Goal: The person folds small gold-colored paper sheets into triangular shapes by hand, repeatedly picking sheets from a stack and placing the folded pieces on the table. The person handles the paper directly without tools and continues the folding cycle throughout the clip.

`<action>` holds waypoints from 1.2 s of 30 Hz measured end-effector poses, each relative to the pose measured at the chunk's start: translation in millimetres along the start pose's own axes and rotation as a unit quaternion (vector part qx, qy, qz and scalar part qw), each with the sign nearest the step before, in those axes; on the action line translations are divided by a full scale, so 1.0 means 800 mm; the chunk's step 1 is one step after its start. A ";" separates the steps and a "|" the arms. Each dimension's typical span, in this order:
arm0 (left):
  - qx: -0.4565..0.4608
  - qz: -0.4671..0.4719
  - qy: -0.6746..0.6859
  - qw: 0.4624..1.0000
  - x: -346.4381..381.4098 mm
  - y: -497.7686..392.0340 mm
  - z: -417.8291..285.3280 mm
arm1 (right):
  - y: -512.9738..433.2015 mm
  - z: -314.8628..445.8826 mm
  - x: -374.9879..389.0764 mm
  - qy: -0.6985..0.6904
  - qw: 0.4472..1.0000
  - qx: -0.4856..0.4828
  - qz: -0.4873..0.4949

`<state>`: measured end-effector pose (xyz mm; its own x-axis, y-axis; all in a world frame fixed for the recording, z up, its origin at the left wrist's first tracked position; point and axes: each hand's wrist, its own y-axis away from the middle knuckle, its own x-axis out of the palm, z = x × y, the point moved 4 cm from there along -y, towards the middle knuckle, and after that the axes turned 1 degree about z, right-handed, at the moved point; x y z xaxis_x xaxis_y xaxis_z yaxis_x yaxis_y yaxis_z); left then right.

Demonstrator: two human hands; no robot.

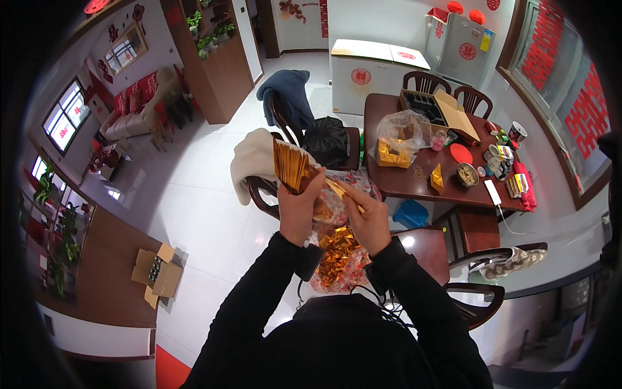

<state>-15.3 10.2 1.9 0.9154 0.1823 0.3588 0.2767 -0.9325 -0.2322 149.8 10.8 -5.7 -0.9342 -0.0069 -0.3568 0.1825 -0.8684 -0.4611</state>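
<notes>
My left hand point(297, 209) grips a fanned stack of gold foil paper sheets point(290, 166), its edges pointing up and away from me. Close beside it, my right hand point(367, 214) pinches a narrow gold foil piece point(336, 187) between thumb and fingers. Whether that piece still touches the stack, I cannot tell. Beneath both hands sits a clear plastic bag with a red floral print point(362, 182). Many folded gold foil pieces point(337, 257) lie heaped in a similar bag just below my wrists.
A dark wooden table point(403, 187) at the right bears a gold foil block point(394, 154) partly under clear plastic, an open cardboard box point(454, 114) and a metal bowl point(467, 174). Chairs stand close; one carries a black plastic bag point(326, 140). An open carton point(163, 276) rests on the floor left.
</notes>
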 end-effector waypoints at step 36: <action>-0.002 -0.062 0.104 0.993 0.005 0.010 0.013 | 0.011 -0.028 0.005 -0.128 0.990 0.063 -0.009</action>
<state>-6.8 6.8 -8.0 0.7937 0.2284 0.5638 0.3825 -0.9081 -0.1706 154.5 14.7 -29.5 -0.9869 -0.1024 -0.1247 0.1408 -0.9240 -0.3556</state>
